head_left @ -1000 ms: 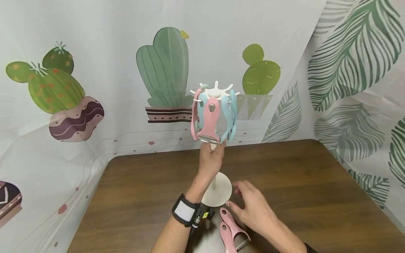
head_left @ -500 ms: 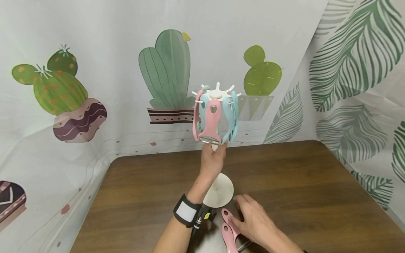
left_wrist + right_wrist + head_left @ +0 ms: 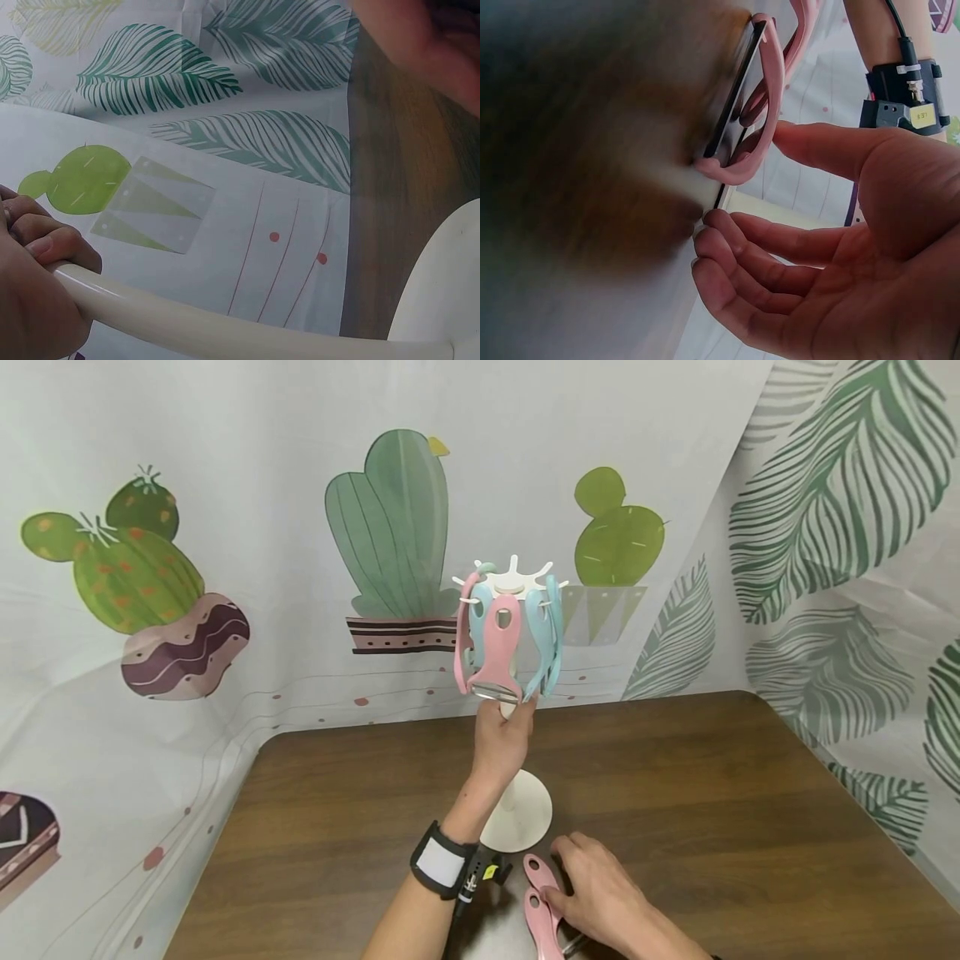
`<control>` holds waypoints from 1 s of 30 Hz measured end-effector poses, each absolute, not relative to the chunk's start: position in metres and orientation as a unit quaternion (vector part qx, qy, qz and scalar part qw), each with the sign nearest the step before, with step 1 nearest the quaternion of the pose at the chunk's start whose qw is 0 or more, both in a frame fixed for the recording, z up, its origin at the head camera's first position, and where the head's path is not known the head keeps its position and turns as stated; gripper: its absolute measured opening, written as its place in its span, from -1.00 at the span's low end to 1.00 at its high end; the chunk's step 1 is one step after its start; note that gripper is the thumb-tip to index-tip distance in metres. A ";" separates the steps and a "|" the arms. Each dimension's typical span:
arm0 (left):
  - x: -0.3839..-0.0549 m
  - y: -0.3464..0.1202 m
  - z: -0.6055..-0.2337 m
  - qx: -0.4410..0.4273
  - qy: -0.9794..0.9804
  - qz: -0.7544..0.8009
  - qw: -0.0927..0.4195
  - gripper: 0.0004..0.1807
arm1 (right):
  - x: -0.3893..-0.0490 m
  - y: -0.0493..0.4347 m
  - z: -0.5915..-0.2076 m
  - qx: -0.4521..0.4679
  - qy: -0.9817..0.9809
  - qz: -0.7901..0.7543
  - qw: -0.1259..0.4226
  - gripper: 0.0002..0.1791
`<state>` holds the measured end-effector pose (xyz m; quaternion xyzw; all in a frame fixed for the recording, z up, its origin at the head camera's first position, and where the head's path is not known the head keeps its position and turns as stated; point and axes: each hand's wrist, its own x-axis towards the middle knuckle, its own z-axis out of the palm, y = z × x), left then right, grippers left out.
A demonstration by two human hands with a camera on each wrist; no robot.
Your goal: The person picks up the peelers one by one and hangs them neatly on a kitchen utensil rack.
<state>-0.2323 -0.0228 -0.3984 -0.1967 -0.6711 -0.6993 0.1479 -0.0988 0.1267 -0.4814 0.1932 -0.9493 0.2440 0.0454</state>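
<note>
My left hand [image 3: 501,739] grips the cream pole [image 3: 172,319] of an upright rack, just under its crown of white hooks [image 3: 513,581]. Pink and light blue peelers hang there, among them a front pink peeler [image 3: 501,639] with its blade down. Two more pink peelers overlap on the table before the round base [image 3: 521,818]: a front peeler [image 3: 542,927] and a rear peeler [image 3: 537,868]. My right hand [image 3: 600,889] is beside the rear one, its thumb tip at the peeler's side. In the right wrist view its bent fingers [image 3: 727,281] reach the tabletop, apart from the peeler.
The brown wooden table [image 3: 712,793] ends at a white cloth backdrop [image 3: 270,527] printed with cacti and leaves. A black wrist strap with a small camera [image 3: 480,868] sits on the left wrist, close to the loose peelers.
My right hand has come down and toward me, from beside the base to the rear loose peeler, its thumb now at that peeler. The left hand keeps its grip on the pole.
</note>
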 end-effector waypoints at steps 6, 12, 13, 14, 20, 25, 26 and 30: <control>-0.233 -0.023 -0.399 -0.197 -0.671 -0.698 0.154 -0.54 | -0.097 0.126 -0.481 0.196 -0.950 0.238 0.039 -0.56; -0.233 -0.023 -0.399 -0.199 -0.671 -0.699 0.151 -0.58 | -0.096 0.125 -0.483 0.194 -0.950 0.240 0.038 -0.62; -0.233 -0.023 -0.399 -0.199 -0.671 -0.698 0.151 -0.60 | -0.096 0.125 -0.483 0.195 -0.950 0.240 0.039 -0.62; -0.234 -0.023 -0.399 -0.202 -0.671 -0.697 0.152 -0.61 | -0.096 0.124 -0.484 0.197 -0.950 0.239 0.041 -0.62; -0.235 -0.024 -0.400 -0.210 -0.679 -0.685 0.159 -0.59 | -0.096 0.125 -0.486 0.207 -0.948 0.236 0.053 -0.61; -0.236 -0.024 -0.400 -0.217 -0.681 -0.679 0.166 -0.57 | -0.096 0.125 -0.489 0.212 -0.947 0.234 0.063 -0.64; -0.236 -0.024 -0.400 -0.216 -0.681 -0.679 0.166 -0.57 | -0.096 0.124 -0.489 0.213 -0.947 0.233 0.065 -0.65; -0.236 -0.024 -0.400 -0.214 -0.681 -0.680 0.167 -0.57 | -0.095 0.124 -0.490 0.215 -0.947 0.229 0.075 -0.68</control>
